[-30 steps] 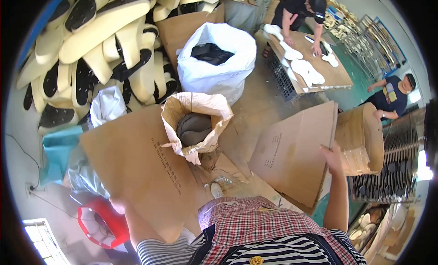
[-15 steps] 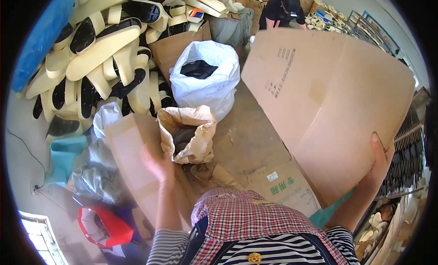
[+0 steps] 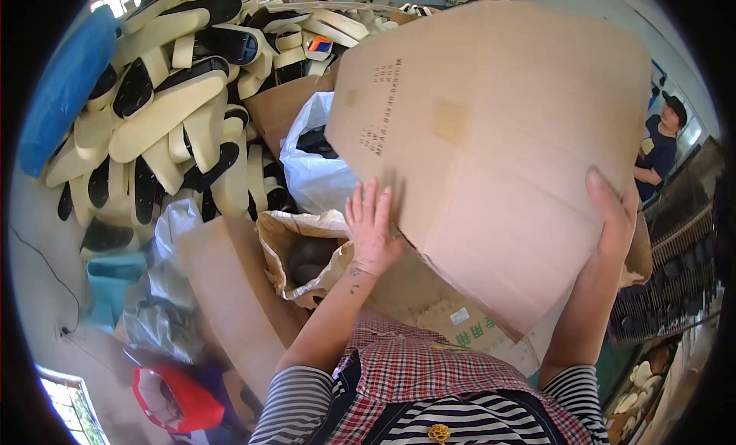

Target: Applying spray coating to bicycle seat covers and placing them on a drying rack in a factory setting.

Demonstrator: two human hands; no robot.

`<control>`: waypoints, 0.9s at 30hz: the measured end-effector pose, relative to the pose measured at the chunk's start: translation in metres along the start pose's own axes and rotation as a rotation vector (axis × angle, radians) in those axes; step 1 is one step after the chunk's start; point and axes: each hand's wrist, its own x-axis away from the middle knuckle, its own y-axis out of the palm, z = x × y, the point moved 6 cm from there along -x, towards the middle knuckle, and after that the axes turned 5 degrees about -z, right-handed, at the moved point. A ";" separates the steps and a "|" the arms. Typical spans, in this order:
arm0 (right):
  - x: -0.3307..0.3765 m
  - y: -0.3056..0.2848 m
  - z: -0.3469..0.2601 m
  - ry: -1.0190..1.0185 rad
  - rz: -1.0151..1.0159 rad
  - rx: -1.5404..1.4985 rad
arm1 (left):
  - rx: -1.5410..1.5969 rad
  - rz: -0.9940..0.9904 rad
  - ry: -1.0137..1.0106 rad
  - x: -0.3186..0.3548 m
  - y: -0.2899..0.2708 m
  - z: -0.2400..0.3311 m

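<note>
A large brown cardboard box is held up in front of me, tilted, with its printed side toward me. My right hand grips its right edge, thumb on the near face and fingers behind. My left hand is at the box's lower left edge, fingers spread and pointing up; I cannot tell whether it touches the cardboard. Just left of that hand stands an open brown paper sack with dark contents. Behind it, a white plastic sack holding something black is partly covered by the box.
Cream and black shoe soles are heaped at the far left. A long carton leans left of the paper sack. Flat cardboard lies below the box. A person stands at the far right beside a rack. A red container sits lower left.
The box has moved left and up with my right hand. My left hand has crossed from the long carton to the box's left edge. A standing person now shows at the right.
</note>
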 end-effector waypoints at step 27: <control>-0.087 0.275 0.220 0.798 -0.542 -0.262 | 0.225 0.656 -0.498 -0.170 -0.124 -0.374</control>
